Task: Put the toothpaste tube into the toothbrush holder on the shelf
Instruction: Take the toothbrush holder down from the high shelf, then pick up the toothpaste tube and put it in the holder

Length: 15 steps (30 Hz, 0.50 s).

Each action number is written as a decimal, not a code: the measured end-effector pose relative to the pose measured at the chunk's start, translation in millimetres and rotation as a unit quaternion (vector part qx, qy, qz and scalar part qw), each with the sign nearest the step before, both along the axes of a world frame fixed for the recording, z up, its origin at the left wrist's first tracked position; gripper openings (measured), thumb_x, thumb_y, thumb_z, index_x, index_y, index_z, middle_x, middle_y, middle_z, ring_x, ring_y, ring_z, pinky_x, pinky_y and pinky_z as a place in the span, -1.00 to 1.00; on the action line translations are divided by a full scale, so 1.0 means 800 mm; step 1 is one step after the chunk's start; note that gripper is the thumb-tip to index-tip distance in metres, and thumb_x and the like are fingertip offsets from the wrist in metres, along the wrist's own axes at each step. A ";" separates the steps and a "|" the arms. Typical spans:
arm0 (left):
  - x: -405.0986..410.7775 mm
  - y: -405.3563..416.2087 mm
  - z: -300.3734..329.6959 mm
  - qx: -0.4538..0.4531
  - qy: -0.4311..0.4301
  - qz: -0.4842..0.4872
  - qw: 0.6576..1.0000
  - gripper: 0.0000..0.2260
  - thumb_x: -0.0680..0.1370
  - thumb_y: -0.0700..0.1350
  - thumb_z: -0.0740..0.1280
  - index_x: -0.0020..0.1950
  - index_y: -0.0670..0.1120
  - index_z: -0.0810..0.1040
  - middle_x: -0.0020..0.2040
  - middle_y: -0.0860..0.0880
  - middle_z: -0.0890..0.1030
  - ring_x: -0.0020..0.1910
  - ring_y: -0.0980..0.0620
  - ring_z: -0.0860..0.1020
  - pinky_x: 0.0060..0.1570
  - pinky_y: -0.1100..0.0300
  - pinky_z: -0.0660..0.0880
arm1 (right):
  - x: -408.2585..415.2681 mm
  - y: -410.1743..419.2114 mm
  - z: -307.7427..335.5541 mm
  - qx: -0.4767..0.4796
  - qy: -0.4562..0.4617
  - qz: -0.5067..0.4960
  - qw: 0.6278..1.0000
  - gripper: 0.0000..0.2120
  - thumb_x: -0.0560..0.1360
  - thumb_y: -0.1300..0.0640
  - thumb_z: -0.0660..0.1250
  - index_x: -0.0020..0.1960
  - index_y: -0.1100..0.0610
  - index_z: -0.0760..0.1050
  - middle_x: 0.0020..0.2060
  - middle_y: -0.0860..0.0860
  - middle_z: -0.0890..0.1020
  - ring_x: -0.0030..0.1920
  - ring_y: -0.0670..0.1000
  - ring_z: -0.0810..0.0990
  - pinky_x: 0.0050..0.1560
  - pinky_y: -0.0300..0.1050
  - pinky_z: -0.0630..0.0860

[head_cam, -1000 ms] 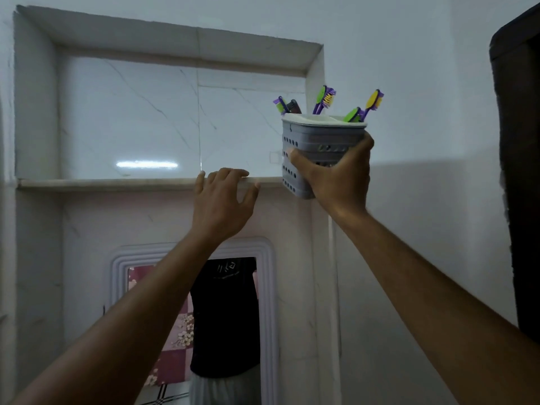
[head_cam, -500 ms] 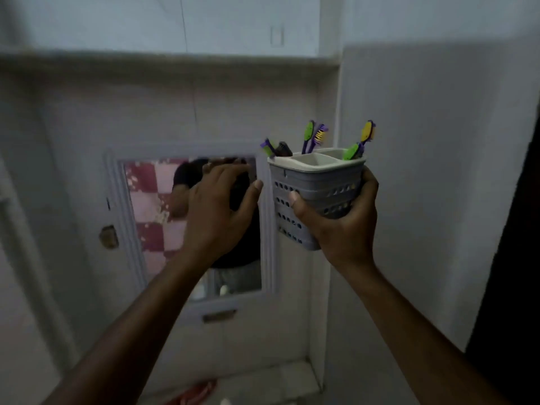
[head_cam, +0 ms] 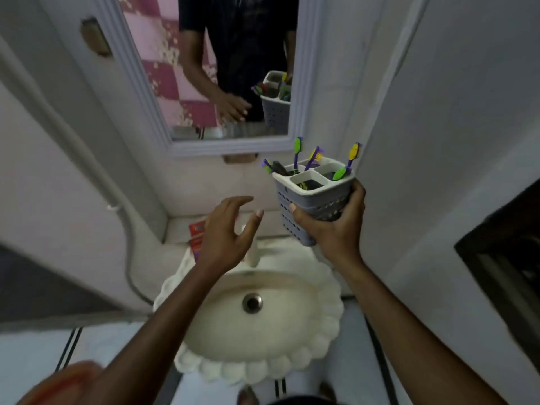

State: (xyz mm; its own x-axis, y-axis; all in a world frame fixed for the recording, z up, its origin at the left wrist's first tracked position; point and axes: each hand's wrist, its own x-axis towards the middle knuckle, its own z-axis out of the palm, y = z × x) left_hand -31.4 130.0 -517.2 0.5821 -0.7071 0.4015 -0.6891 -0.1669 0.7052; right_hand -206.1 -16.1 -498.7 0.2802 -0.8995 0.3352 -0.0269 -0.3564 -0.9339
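My right hand (head_cam: pixel 333 229) grips a grey perforated toothbrush holder (head_cam: pixel 309 197) with a white divided top, held upright in front of the wall below the mirror. Several purple, green and yellow toothbrushes (head_cam: pixel 309 159) stick out of it. My left hand (head_cam: pixel 226 235) hovers open, fingers spread, above the back rim of the sink. Just left of that hand and partly hidden by it, a red toothpaste tube (head_cam: pixel 196 238) lies on the white ledge behind the sink. The shelf is out of view.
A cream scalloped sink (head_cam: pixel 327 290) with a metal drain (head_cam: pixel 252 303) sits below my hands. A white-framed mirror (head_cam: pixel 230 146) hangs above, reflecting a person's torso, hand and the holder. A grey pipe (head_cam: pixel 128 267) runs down the left wall; a dark frame stands at the right.
The view has swung down from the shelf to the sink. My right hand has lowered the holder from shelf height, and my left hand has dropped from the shelf edge towards the toothpaste tube.
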 end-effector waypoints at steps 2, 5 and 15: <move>-0.001 0.014 -0.032 0.019 0.000 0.011 1.000 -0.67 0.70 0.13 0.40 0.38 0.00 0.63 0.29 0.06 0.68 0.30 0.02 0.64 0.32 -0.11 0.57 | -0.001 0.008 -0.029 0.020 0.022 0.000 1.000 0.09 0.15 -0.18 0.79 0.57 0.00 0.38 0.44 0.09 0.56 0.48 0.19 0.57 0.42 0.24 0.60; 0.002 0.039 -0.080 0.056 0.029 0.040 0.997 -0.69 0.71 0.10 0.38 0.38 -0.03 0.63 0.31 0.05 0.68 0.33 0.04 0.61 0.34 -0.04 0.53 | -0.001 0.018 -0.077 0.063 0.058 0.014 0.996 0.16 0.15 -0.21 0.81 0.61 0.05 0.36 0.46 0.03 0.59 0.46 0.09 0.62 0.40 0.24 0.62; 0.041 0.097 -0.209 0.219 0.075 0.127 0.964 -0.69 0.68 0.04 0.35 0.35 -0.08 0.60 0.25 -0.10 0.66 0.24 -0.16 0.63 0.19 -0.10 0.57 | 0.021 0.036 -0.207 0.144 0.165 0.013 0.976 0.20 0.16 -0.06 0.87 0.62 0.16 0.32 0.46 0.15 0.44 0.48 0.15 0.53 0.45 0.07 0.59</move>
State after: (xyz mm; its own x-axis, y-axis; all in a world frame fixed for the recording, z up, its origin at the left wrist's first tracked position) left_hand 1.3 207.6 -684.4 0.7878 -0.6159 -0.0054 -0.4818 -0.6218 0.6175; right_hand -189.5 12.8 -664.5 0.3539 -0.9343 -0.0421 -0.3378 -0.0857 -0.9373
